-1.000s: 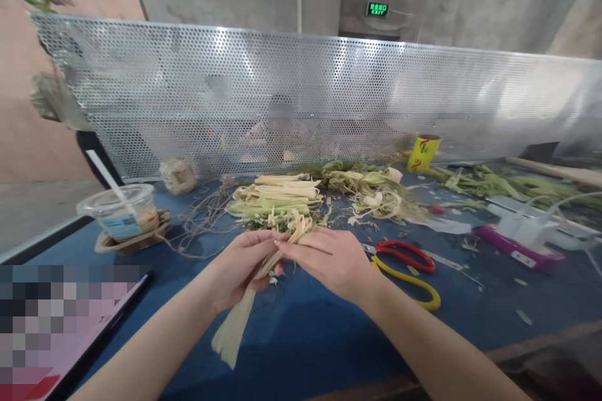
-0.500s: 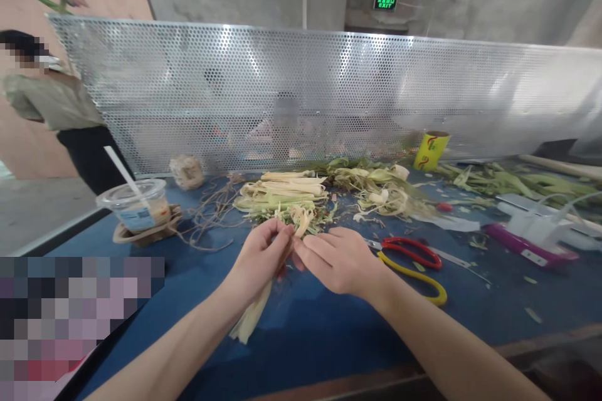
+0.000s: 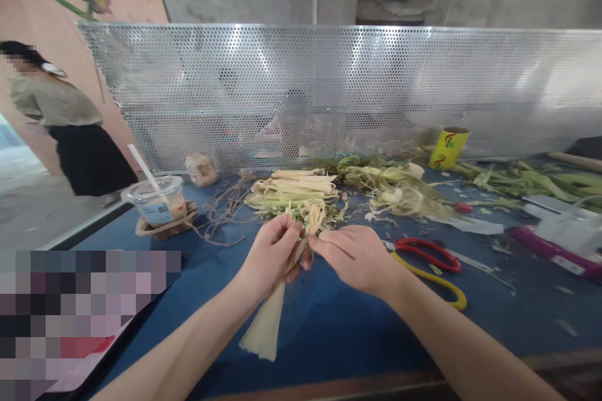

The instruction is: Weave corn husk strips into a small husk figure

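Note:
My left hand is closed on a pale corn husk, whose wide end hangs down toward the table's front. The husk's folded, looped top rises between both hands. Close beside it on the right, my right hand pinches the same husk with thumb and finger; the exact grip is partly hidden. Just beyond the hands lies a stack of pale and green husk strips. Scissors with one red and one yellow handle rest right of my right hand.
A lidded cup with a straw stands in a carton holder at left, near tangled twine and a twine ball. Loose husks, a yellow roll and a purple item lie right. A person stands back left.
The view has shifted, so the table's objects appear further right. The husk's hanging end shows wider and its looped top stands out more between my hands. The person at left has shifted posture.

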A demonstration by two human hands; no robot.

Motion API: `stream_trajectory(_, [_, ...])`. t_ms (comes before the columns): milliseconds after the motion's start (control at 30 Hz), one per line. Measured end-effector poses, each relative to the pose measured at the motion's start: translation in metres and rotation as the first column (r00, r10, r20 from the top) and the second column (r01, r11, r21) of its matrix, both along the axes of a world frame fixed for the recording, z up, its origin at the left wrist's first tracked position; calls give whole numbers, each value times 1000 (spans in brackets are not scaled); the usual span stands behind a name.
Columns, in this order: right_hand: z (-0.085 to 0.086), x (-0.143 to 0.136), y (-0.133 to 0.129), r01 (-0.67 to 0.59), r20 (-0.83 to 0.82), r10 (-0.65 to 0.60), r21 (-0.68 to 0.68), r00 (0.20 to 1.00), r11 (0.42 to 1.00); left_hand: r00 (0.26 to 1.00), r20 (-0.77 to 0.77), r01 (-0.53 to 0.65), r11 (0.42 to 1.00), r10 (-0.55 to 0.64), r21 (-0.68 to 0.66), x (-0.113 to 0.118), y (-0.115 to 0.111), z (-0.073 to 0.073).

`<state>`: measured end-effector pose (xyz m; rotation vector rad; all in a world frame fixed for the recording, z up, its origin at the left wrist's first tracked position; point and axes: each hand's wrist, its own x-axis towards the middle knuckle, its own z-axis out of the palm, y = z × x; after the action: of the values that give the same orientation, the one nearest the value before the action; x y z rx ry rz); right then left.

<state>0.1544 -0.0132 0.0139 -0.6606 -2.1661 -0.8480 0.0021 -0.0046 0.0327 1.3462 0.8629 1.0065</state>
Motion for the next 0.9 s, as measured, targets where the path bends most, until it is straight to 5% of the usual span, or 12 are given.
stream_trajectory(100, [-3, -1, 4, -89, -193, 39, -256, 980, 963, 1000, 16, -24, 999, 24, 21, 0, 2, -3])
stream_trajectory(233, [-3, -3, 7, -307, -527, -6, -505, 850, 806, 997, 71, 17, 1000, -18, 4, 0, 5, -6])
stream_trajectory(367, [-2, -7, 9, -544, -797, -74, -473, 600, 693, 992, 91, 88, 995, -92, 45, -4, 10, -6])
stream_trajectory(500, [-8, -17, 13, -750, -947, -169, -319, 272, 580, 998, 58, -8, 990, -1, 144, -6, 10, -3])
stream_trajectory(667, [-10, -20, 13, -801, -888, -307, -446, 341, 399, 997, -2, -75, 973, 77, 219, 0, 2, -1])
stream_trajectory(767, [-5, -18, 10, -841, -888, -380, -400, 258, 363, 993, -29, -104, 957, 116, 272, 1, -1, -2])
stream_trajectory(900, [1, -17, 7, -936, -883, -448, -266, 140, 232, 991, -41, -110, 953, 126, 283, 0, 0, -3])
